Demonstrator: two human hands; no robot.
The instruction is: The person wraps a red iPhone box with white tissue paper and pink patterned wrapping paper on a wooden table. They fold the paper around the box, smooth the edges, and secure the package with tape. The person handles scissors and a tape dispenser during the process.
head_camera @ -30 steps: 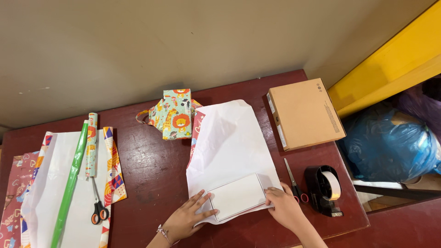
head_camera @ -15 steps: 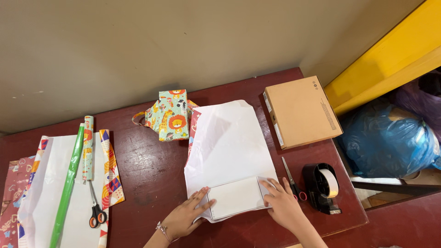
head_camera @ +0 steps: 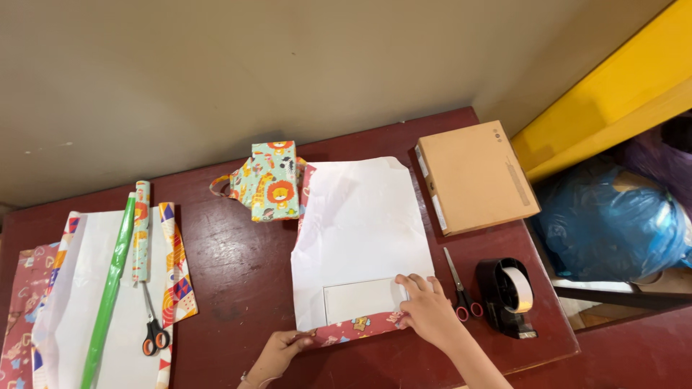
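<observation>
Both hands work the near edge of the wrapping paper sheet (head_camera: pixel 360 230), which lies white side up in the middle of the dark red table (head_camera: pixel 238 288). Your left hand (head_camera: pixel 277 353) pinches the folded-up patterned strip at its left end, fingers closed on the paper. Your right hand (head_camera: pixel 425 311) lies flat, fingers spread, pressing the strip's right end against the white box (head_camera: pixel 359 300). That box sits on the sheet's near part, so the fold comes up against its side; one hand anchors, the other keeps the flap taut.

Close to the right hand: red-handled scissors (head_camera: pixel 461 292), then a black tape dispenser (head_camera: pixel 510 297), both in easy reach. A brown cardboard box (head_camera: pixel 476 176) sits farther back on the right. An already wrapped parcel with lion print (head_camera: pixel 274 180) rests at the sheet's far left corner.

Far left: more paper sheets (head_camera: pixel 65 288), a green roll (head_camera: pixel 108 288), a narrow patterned roll (head_camera: pixel 140 230), orange-handled scissors (head_camera: pixel 153 331).

Hard to tell: the box's near face is hidden by the flap; your left wrist is cut off by the frame edge; the blue plastic bag (head_camera: pixel 613 223) hides its contents.
</observation>
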